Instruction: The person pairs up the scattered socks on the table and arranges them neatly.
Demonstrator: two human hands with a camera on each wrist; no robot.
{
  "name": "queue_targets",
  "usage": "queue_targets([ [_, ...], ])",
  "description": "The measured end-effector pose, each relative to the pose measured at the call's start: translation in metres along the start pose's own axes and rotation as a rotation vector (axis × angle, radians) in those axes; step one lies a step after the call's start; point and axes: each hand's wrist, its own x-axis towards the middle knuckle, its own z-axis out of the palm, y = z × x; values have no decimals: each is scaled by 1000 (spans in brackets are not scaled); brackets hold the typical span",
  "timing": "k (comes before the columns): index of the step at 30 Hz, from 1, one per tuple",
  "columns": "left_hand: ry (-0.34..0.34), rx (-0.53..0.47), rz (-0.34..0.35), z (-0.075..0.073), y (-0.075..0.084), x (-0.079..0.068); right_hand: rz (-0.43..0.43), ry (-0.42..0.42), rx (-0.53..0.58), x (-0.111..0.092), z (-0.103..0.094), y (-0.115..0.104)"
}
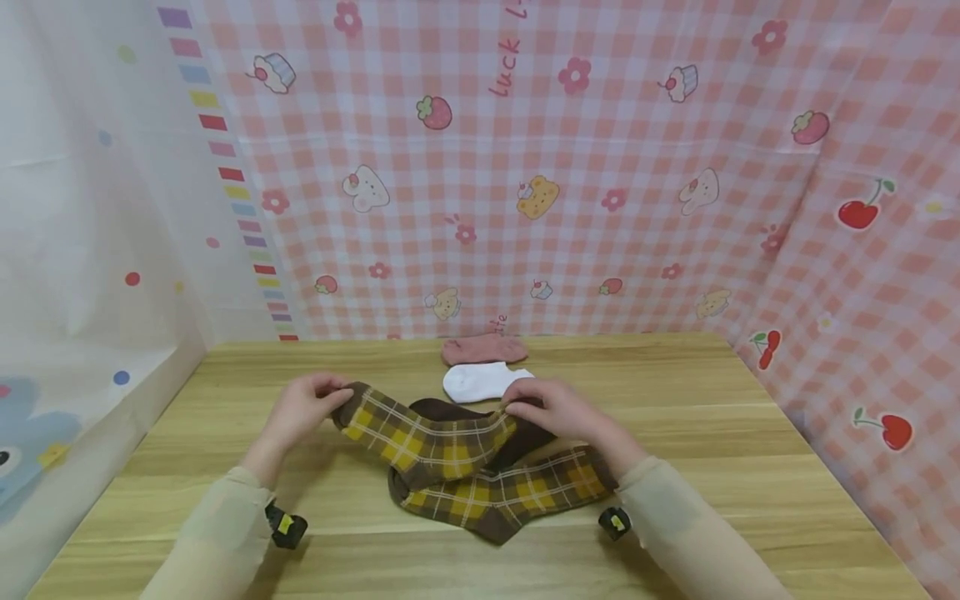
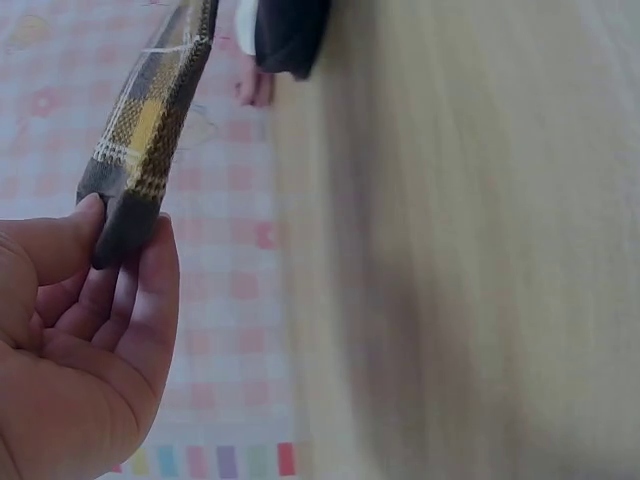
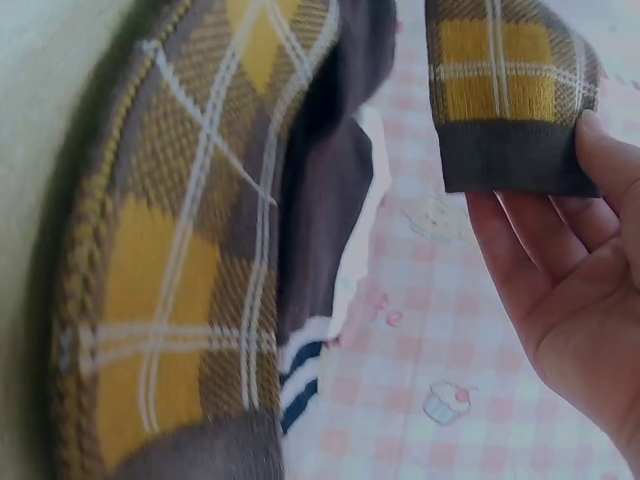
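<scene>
A brown-and-yellow plaid sock (image 1: pixel 442 446) is stretched between both hands, raised over the things behind it. My left hand (image 1: pixel 303 408) pinches its dark toe (image 2: pixel 125 230) between thumb and fingers. At the other end, my right hand (image 1: pixel 558 408) grips the dark cuff (image 3: pixel 515 160), thumb on one side and fingers on the other. A matching plaid sock (image 1: pixel 528 492) lies flat on the table below, its heel pointing toward me and its cuff close to my right wrist. Partly hidden behind the held sock is a dark brown sock (image 1: pixel 525 443).
A white low-cut sock (image 1: pixel 476 382) and a pink sock (image 1: pixel 483 348) lie farther back on the wooden table (image 1: pixel 675 533). Part of a sock with navy stripes (image 3: pixel 303 385) shows in the right wrist view. Patterned cloth (image 1: pixel 480 267) hangs along the back edge and both sides.
</scene>
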Motion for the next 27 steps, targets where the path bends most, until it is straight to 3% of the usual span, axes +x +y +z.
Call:
queue_targets([
  [5,10,-138,1,-8,9,-5,55,72,71,-7,-13,-2],
  [14,14,-416,-2,-17,29,-13,137,184,50,-20,-31,-2],
  [27,8,-493,52,-10,46,-19,206,270,-24,-43,-51,4],
])
